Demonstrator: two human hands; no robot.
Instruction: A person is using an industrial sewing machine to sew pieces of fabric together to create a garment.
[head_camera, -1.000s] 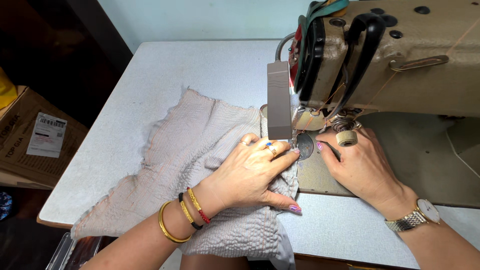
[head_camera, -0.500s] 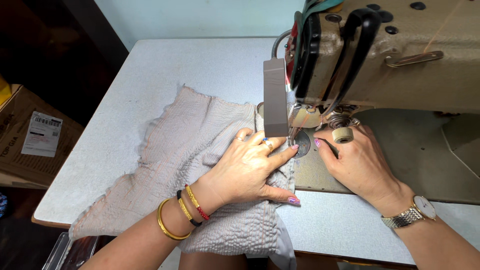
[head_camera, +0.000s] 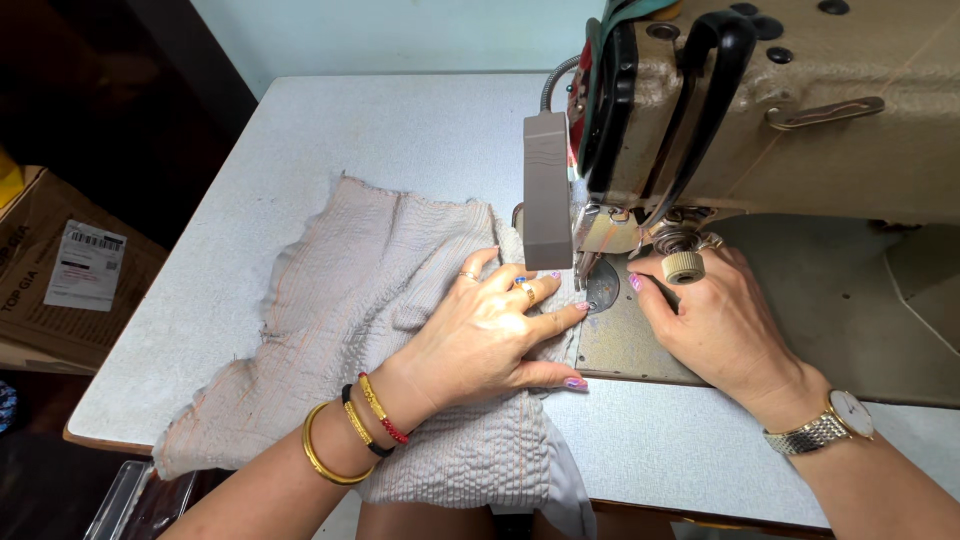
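1. Left hand (head_camera: 490, 335): flat, palm down, fingers spread, pressing the fabric (head_camera: 370, 340) onto the surface (head_camera: 400, 130). Fingertips point at the needle area. Not pinching anything.
2. Right hand (head_camera: 720, 325): resting on the metal plate (head_camera: 640, 345) just right of the presser foot (head_camera: 583, 268), fingers loosely curled, fingertip touching down next to the foot. Can't tell if it grips the fabric edge; the machine head hides that bit.
3. Fabric: pale grey, crinkled or ribbed, lying on the surface left of the needle. Its right edge is tucked under the left hand and reaches the foot; the near end hangs over the front edge of the surface.
4. Sewing machine (head_camera: 790, 110): beige industrial head, upper right; grey lamp block (head_camera: 547, 190) hangs in front of the needle.
5. Progress, my read: the edge is at the foot, so stitching is at or near the start of this seam. No finished seam line can be made out; nearly the whole piece sits left of the needle, so most of the run looks left to do.
6. Further out: cardboard box (head_camera: 60, 270) on the floor far left, clear plastic thing (head_camera: 130, 500) at bottom left.
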